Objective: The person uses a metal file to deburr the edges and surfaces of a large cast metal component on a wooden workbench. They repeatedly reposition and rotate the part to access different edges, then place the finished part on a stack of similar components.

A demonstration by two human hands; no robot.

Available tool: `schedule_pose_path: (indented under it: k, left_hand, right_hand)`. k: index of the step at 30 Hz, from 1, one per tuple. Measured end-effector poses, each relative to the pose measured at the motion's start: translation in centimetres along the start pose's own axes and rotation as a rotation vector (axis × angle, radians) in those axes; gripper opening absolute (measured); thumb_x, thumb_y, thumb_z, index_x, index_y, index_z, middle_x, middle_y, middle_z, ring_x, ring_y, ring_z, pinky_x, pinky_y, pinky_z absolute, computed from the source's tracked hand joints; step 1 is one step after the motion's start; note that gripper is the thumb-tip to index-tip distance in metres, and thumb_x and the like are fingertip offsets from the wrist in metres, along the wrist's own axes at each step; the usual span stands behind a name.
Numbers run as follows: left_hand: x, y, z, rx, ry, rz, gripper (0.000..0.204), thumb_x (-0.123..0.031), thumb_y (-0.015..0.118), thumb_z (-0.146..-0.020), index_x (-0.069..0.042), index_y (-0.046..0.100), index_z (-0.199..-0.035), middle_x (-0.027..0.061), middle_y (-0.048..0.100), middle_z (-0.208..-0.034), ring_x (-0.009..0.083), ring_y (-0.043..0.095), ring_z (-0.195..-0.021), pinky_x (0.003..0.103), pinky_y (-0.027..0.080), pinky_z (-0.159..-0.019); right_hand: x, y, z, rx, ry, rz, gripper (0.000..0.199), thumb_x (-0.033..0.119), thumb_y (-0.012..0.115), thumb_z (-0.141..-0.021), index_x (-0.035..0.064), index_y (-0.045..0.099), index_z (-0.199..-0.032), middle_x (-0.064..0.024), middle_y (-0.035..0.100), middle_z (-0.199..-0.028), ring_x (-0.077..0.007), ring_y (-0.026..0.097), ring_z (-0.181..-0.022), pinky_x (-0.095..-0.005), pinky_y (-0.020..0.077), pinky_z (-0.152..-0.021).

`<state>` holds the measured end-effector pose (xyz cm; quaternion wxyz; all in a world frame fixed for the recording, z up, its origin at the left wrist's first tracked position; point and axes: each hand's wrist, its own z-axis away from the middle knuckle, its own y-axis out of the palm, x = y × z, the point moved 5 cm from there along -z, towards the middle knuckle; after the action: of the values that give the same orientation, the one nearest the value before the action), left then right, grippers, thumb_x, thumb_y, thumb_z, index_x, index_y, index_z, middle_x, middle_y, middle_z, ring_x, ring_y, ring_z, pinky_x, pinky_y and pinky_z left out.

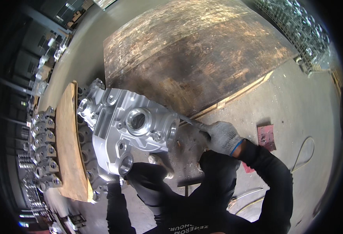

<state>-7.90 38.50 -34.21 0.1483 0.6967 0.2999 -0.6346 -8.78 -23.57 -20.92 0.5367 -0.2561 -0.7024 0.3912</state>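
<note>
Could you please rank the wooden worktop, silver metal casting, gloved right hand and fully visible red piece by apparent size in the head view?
1. Wooden worktop
2. Silver metal casting
3. Gloved right hand
4. Fully visible red piece

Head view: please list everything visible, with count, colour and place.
metal housing: 1, silver, left of centre
thin flat tool: 1, grey, right hand
wooden tabletop: 1, brown, top centre
wooden board: 1, tan, left
smaller castings: many, grey, far left
metal parts: many, silver, upper right
sheets: 2, red, right floor
cord: 1+, yellowish, lower right
floor: 1, grey, right
legs: 2, black, bottom centre
left hand: 1, pale, mostly hidden, lower left
right hand: 1, grey glove, centre
</note>
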Motion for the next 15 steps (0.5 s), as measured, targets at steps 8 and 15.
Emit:
schedule_pose_path:
  k: [8, 15]
  left_hand:
    - [-0.9, 0.9, 0.4, 0.062, 0.007, 0.104, 0.053, -0.038, 0.041, -0.106, -0.003, 0.061, -0.140, 0.0113, 0.066, -0.136, 0.0282, 0.064, -0.125, 0.042, 0.052, -0.107]
    - [-0.9, 2.1, 0.7, 0.132, -0.039, 0.256, 0.053, -0.038, 0.040, -0.106, -0.002, 0.061, -0.140, 0.0120, 0.066, -0.136, 0.0293, 0.064, -0.125, 0.043, 0.051, -0.109]
  right_hand:
    - [0.4, 4.4, 3.5, -0.142, 0.212, -0.775, 0.045, -0.001, 0.057, -0.102, -0.0014, 0.059, -0.147, -0.0230, 0.075, -0.125, -0.0211, 0.072, -0.116, -0.0334, 0.0549, -0.101]
    - [1.9, 10.7, 0.6, -0.093, 0.594, -1.294, 0.049, 0.015, 0.058, -0.109, 0.0070, 0.053, -0.157, -0.0033, 0.074, -0.103, -0.0094, 0.066, -0.088, -0.0252, 0.0549, -0.084]
